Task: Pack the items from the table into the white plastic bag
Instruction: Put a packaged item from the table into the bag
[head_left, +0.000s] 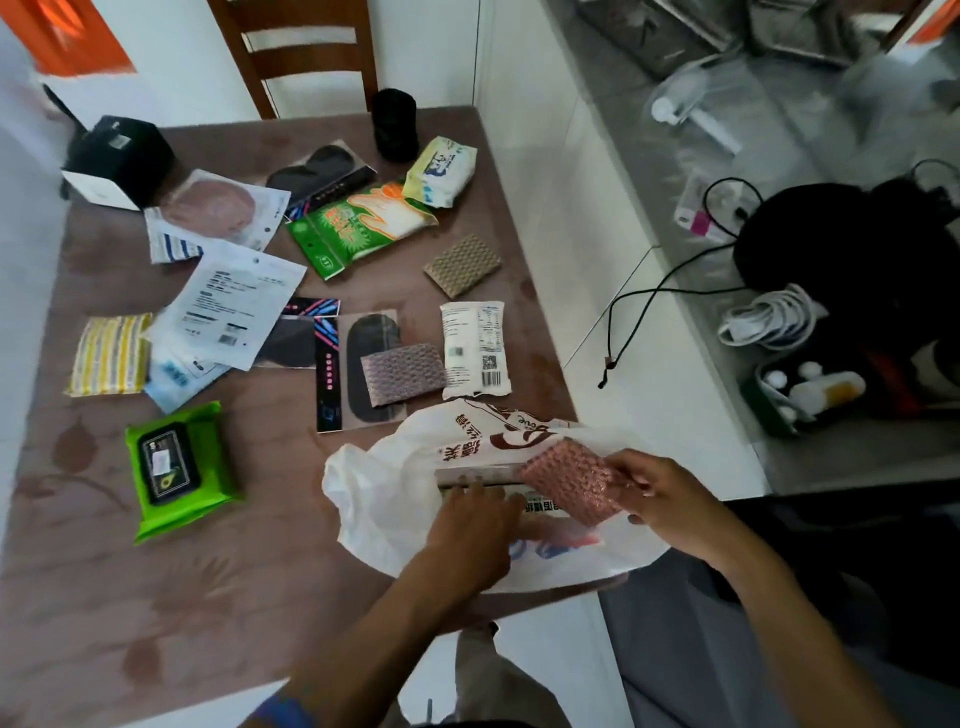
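Note:
The white plastic bag (384, 499) lies at the table's near right edge, its mouth facing me. My left hand (472, 530) presses on the bag's opening, fingers on its rim and a box inside. My right hand (660, 499) pinches a pink textured sponge pad (566, 483) at the bag's mouth. On the brown table (156, 597) remain a green wipes pack (176, 467), a mauve pad (402, 371), a white packet (475, 348), a tan pad (462, 265), a green glove pack (358, 226) and a yellow-white pouch (441, 171).
Several flat packets, a yellow striped cloth (109, 353) and a black box (117, 156) lie on the table's left half. A black cylinder (395, 124) stands at the far edge before a wooden chair (296, 52). A grey counter (810, 260) with cables runs along the right.

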